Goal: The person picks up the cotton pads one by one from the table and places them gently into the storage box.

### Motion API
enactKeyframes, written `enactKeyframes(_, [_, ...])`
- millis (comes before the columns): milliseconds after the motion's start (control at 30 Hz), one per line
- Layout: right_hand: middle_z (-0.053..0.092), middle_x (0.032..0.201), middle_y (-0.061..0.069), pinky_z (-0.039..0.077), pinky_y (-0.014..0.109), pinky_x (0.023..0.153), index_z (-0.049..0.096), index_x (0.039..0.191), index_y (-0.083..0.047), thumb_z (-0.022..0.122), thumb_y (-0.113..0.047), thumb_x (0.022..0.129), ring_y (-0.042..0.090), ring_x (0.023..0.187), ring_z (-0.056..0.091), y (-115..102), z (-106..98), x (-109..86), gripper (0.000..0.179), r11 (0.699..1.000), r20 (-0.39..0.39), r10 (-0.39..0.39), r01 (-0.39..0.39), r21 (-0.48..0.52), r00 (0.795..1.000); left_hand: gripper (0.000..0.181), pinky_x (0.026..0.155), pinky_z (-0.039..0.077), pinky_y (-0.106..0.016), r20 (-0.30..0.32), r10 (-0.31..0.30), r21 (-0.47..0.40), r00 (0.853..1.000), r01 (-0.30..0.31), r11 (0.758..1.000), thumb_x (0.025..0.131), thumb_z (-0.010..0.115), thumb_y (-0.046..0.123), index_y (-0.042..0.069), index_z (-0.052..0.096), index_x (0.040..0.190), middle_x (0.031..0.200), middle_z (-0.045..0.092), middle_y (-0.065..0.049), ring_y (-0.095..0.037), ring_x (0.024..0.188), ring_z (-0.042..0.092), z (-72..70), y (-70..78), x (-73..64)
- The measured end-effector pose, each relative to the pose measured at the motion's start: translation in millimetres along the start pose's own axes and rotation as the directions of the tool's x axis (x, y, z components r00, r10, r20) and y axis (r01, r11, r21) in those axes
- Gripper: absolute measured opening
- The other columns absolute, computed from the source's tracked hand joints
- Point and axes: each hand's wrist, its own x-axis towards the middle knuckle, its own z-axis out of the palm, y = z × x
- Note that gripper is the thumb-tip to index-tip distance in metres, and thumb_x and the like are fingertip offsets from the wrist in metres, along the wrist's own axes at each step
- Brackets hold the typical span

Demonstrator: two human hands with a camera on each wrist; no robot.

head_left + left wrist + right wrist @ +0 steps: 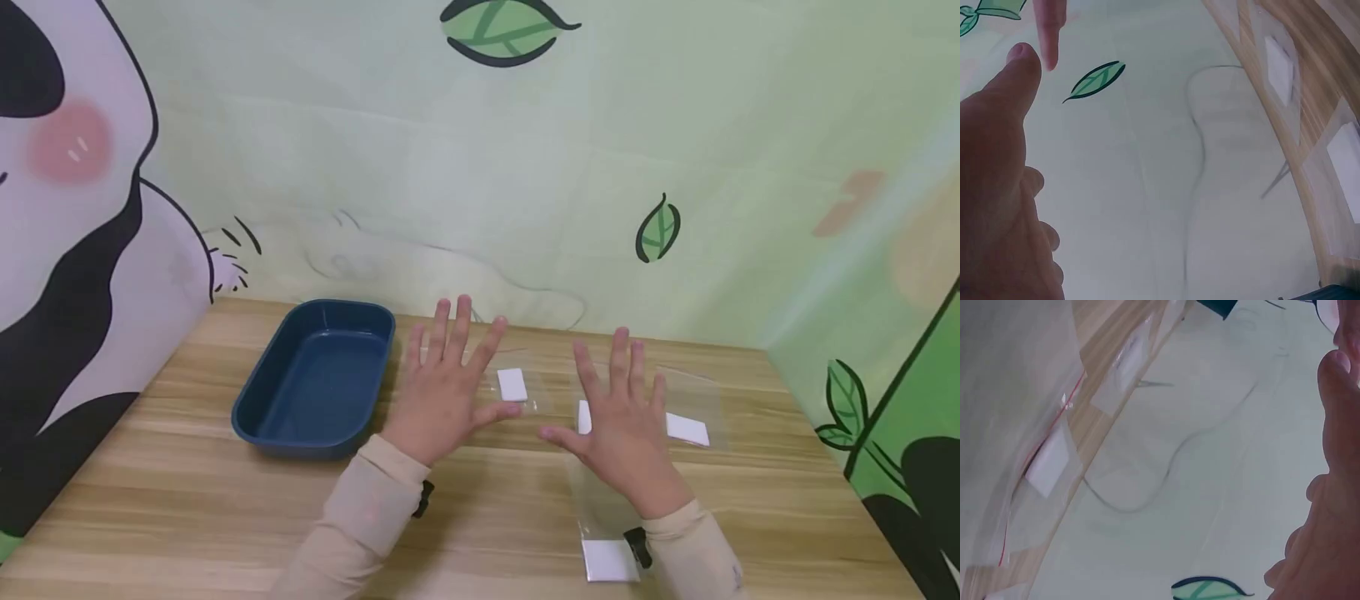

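Observation:
My left hand [442,400] is held over the table to the right of the blue tray, fingers spread and straight, holding nothing. To its right my right hand [626,433] hovers the same way, fingers spread, thumb toward the left hand. Around and beneath the hands lie clear plastic bags with white rectangles in them. One white rectangle [512,385] shows beside the left thumb, another [687,429] right of the right hand, and a third [610,560] near the front. In the right wrist view a clear bag [1016,381] has a red line along its edge.
A dark blue rectangular tray [251,408] stands on the left of the wooden table [187,517]. Behind the table hangs a pale green backdrop [375,150] with leaves and a panda. Its right part [900,333] runs beside the table's right edge.

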Motion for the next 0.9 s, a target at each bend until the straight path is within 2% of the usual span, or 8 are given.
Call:
enactKeyframes(133, [-0.02,0.163,0.025,0.009,0.078,0.107,0.003,0.165,-0.02,0.076,-0.066,0.078,0.044,0.149,-0.016,10,-6,1.5,0.121,1.0,-0.017,0.007,-0.006,0.019,1.0,0.102,0.117,0.005,-0.064,-0.02,-0.028,-0.01,0.999,0.028,1.0,0.089,0.061,0.07,0.021,0.014,0.164,0.167,-0.009,-0.02,-0.034,0.15,-0.018,-6.4,-8.0,-4.6])
enactKeyframes(267, [-0.022,0.163,0.023,0.003,0.077,0.108,0.0,0.164,-0.022,0.074,-0.067,0.08,0.039,0.148,-0.022,19,-13,-0.2,0.121,0.998,-0.002,0.033,-0.033,0.048,0.999,0.101,0.117,0.003,-0.064,-0.039,-0.06,0.004,0.997,0.061,0.998,0.088,0.063,0.069,0.022,0.016,0.164,0.167,-0.004,-0.02,-0.032,0.151,-0.018,-10.3,-15.7,-15.7])
enactKeyframes(467, [-0.025,0.163,0.021,0.003,0.078,0.107,0.002,0.164,-0.021,0.072,-0.068,0.081,0.04,0.148,-0.022,27,-16,-3.1,0.119,0.999,0.019,0.033,-0.034,0.034,0.999,0.101,0.116,0.006,-0.065,-0.042,-0.057,0.005,0.997,0.057,0.998,0.087,0.064,0.069,0.02,0.021,0.163,0.166,0.001,-0.023,-0.034,0.151,-0.015,-9.4,-20.1,-25.9])
enactKeyframes(667, [-0.03,0.161,0.017,-0.001,0.077,0.107,-0.001,0.164,-0.024,0.064,-0.077,0.081,0.036,0.147,-0.025,30,-16,-5.8,0.119,0.996,0.048,0.065,-0.068,0.06,0.997,0.101,0.116,0.004,-0.065,-0.001,-0.05,0.008,0.999,0.05,0.999,0.087,0.065,0.068,0.02,0.019,0.164,0.167,-0.006,-0.02,-0.033,0.151,-0.018,-9.8,-23.1,-27.0])
enactKeyframes(900, [-0.029,0.161,0.019,-0.004,0.076,0.108,-0.001,0.164,-0.021,0.07,-0.069,0.083,0.037,0.147,-0.025,35,-18,-10.1,0.118,0.994,0.032,0.075,-0.078,0.078,0.997,0.102,0.116,0.002,-0.066,0.037,-0.042,-0.028,0.998,0.043,0.999,0.087,0.064,0.069,0.022,0.015,0.164,0.167,-0.013,-0.017,-0.033,0.15,-0.02,-15.0,-29.6,-29.8])
